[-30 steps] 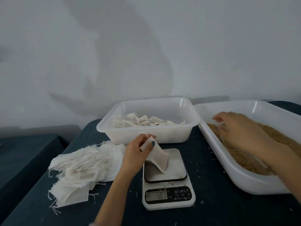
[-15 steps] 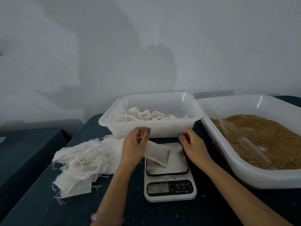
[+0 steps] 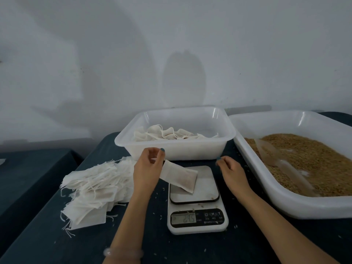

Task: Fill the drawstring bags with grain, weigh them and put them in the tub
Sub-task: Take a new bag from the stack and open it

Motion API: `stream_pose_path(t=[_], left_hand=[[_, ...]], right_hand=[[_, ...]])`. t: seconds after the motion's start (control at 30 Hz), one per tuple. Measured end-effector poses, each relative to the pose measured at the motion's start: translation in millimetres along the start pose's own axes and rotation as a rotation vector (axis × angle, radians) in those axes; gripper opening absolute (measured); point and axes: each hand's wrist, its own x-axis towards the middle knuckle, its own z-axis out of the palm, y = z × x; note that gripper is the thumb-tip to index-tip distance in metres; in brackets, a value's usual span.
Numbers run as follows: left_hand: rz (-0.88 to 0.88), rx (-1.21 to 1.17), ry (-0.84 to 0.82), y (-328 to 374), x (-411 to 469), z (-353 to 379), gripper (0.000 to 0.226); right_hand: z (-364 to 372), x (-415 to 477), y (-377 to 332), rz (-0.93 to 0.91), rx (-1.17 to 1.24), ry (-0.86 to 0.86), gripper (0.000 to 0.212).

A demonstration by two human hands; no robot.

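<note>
On dark counter (image 3: 190, 248), at 3 o'clock from the scale: big white tray (image 3: 304, 206), holding brown grain (image 3: 314, 155), with a clear scoop (image 3: 282, 164) lying on top. At 12 o'clock, just behind the scale and just beside the tray: white tub (image 3: 181, 151), with filled bags (image 3: 167, 133) lying across its floor. At 9 o'clock: loose pile (image 3: 91, 189) of flat empty bags, strings trailing at the edges. In the middle: white scale (image 3: 197, 221), display lit, digits too blurred to read surely. On its platform (image 3: 207, 187), tilted: one filled bag (image 3: 181, 178), lower end resting on the platform, upper end lifted toward 10 o'clock. At 10 o'clock of the scale: left hand (image 3: 146, 168), thumb and fingers pinching that upper end. At 2 o'clock: right hand (image 3: 231, 172), well apart from the left and off the bag, fingers curled, thumb and forefinger drawn together; cannot tell whether clamped on a string or on nothing. On the left wrist, at 6 o'clock: pale bracelet (image 3: 123, 252).
</note>
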Motion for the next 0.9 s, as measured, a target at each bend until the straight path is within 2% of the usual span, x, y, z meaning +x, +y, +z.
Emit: stream_pose_path(t=[0.1, 0.17, 0.27, 0.33, 0.43, 0.67, 0.8, 0.9], left_hand=[[-0.093, 0.130, -0.076, -0.8, -2.3, -1.7, 0.042], [-0.095, 0.259, -0.122, -1.0, -4.5, -2.3, 0.051], [-0.084, 0.333, -0.196, 1.6, -6.5, -0.8, 0.055], [-0.048, 0.312, -0.244, 4.0, -7.7, -0.1, 0.047], [0.073, 0.163, -0.296, 8.1, -11.4, -0.2, 0.020], [0.263, -0.281, -0.393, 29.4, -15.7, -6.2, 0.009], [0.193, -0.519, -0.244, 45.9, 9.9, -18.9, 0.033], [0.152, -0.517, -0.088, 54.7, 45.4, -35.3, 0.032]], right_hand=[[-0.1, -1.0, 0.7, 0.003, 0.002, 0.006, 0.023], [0.0, -1.3, 0.7, 0.008, 0.008, 0.007, 0.022], [0.4, -0.9, 0.7, 0.012, 0.000, 0.004, 0.022], [0.9, -0.7, 0.8, 0.012, -0.001, 0.004, 0.022], [1.8, -0.6, 0.8, 0.012, 0.003, 0.003, 0.022], [1.6, 1.2, 2.4, 0.000, 0.006, 0.005, 0.025], [1.9, 1.6, 3.5, 0.013, 0.025, -0.003, 0.027], [1.9, 0.8, 3.7, 0.007, 0.031, -0.006, 0.028]])
